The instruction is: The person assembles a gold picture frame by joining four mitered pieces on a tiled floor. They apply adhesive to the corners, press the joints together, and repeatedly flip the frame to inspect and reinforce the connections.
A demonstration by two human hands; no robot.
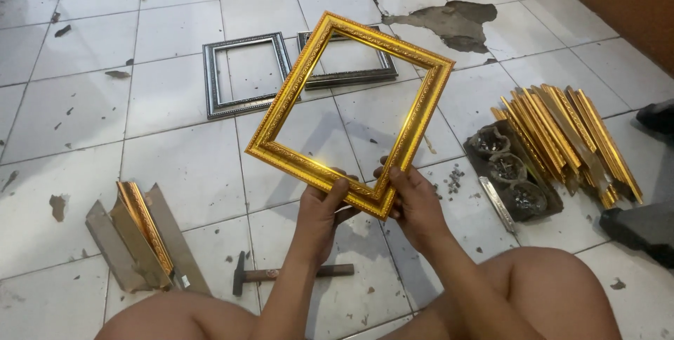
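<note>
Risk is seen chiefly at the near corner of the gold frame (pixel 349 114), the only part by which it is gripped: the rest is held out in the air, tilted like a diamond above the tiled floor (pixel 175 31), with nothing beneath it. Were the grip to slacken, the far corner would probably drop onto the tiles, and the gilded moulding could be chipped or a mitred joint sprung open. A twist between the two hands could likewise strain that near corner joint, since all the leverage is taken there.

The frame is held in front of the person, above the knees. The left hand (pixel 319 213) is clamped on the lower left rail just beside the near corner, thumb laid over the front face. The right hand (pixel 414 203) is closed on the lower right rail at the same corner, fingers wrapped behind. The hands are set close together, nearly touching, with the corner between them.

On the floor, a hammer (pixel 291 273) lies below the left forearm, well apart from the frame. Two grey frames (pixel 242 76) lie beyond it, a bundle of gold moulding strips (pixel 569 136) to the right, and offcuts (pixel 144 238) to the left.
</note>
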